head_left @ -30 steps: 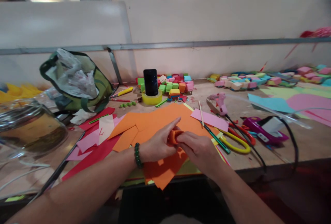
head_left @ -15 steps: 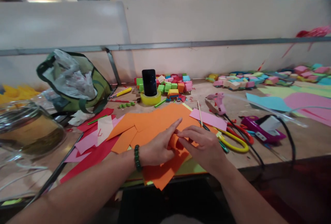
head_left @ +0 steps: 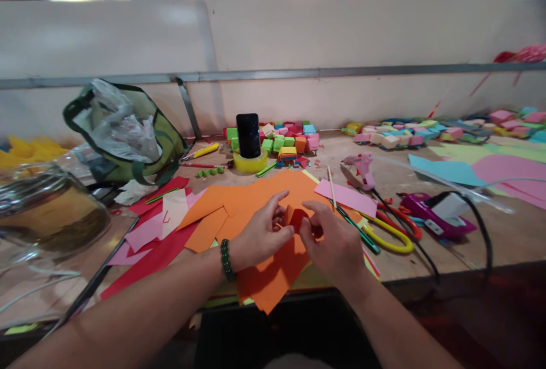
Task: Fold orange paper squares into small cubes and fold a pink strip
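Note:
Between my two hands is a small folded piece of orange paper [head_left: 295, 216], its inner side in dark shadow. My left hand [head_left: 267, 235], with a green bead bracelet at the wrist, grips its left side, thumb in front and fingers behind. On the opposite side my right hand [head_left: 335, 241] pinches the piece with curled fingers. Both hands are just above overlapping orange paper sheets [head_left: 251, 195]. Right of them lie a pink paper strip [head_left: 347, 197], a thin wooden stick [head_left: 331, 187] and yellow-handled scissors [head_left: 390, 236].
A phone [head_left: 248, 136] stands in a yellow tape roll [head_left: 251, 162], with small coloured paper boxes [head_left: 277, 144] behind. A pink glue gun [head_left: 364, 169] and a purple device [head_left: 435, 215] with cables are at right. A green bag [head_left: 166, 136] and glass jar [head_left: 51, 210] stand left.
My fingers have shifted around the orange piece, which now shows its folded, open side. My right hand has moved slightly down, uncovering green sticks by the scissors.

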A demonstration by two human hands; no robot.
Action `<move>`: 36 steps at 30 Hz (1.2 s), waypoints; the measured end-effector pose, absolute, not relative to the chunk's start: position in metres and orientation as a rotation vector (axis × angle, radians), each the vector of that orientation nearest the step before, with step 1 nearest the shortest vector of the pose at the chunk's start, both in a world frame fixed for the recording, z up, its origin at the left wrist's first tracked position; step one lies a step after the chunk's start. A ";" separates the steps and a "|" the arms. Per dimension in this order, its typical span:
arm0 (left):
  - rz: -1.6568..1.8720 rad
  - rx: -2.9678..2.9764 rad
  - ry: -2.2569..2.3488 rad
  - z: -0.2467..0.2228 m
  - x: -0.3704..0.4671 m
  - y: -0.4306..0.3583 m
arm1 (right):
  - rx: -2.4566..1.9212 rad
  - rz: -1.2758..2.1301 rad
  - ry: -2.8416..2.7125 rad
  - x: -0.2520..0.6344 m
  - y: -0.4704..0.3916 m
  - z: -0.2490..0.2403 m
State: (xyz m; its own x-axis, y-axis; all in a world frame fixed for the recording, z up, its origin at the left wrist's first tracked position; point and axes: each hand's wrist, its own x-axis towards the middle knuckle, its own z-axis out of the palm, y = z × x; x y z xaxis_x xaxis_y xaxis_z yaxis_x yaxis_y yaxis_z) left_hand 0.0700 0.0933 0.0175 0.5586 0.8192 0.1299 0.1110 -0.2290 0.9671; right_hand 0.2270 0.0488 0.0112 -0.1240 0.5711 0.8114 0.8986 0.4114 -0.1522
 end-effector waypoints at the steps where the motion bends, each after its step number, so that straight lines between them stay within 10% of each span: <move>1: 0.819 1.736 0.791 0.017 0.070 0.093 | -1.260 -0.472 -1.821 0.226 0.049 0.011; 26: 0.938 2.146 0.670 0.020 0.068 0.093 | -1.453 0.259 -1.661 0.225 0.048 0.010; 36: 0.680 2.139 0.746 0.022 0.066 0.092 | -1.141 -0.429 -1.985 0.234 0.054 0.018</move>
State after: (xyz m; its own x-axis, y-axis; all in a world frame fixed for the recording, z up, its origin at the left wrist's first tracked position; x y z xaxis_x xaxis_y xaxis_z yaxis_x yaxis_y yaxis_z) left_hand 0.0657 0.0924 0.0225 0.6878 0.6903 0.2245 0.2877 -0.5432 0.7887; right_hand 0.2339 0.0537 0.0179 -0.2827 0.5706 0.7710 0.8380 0.5380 -0.0909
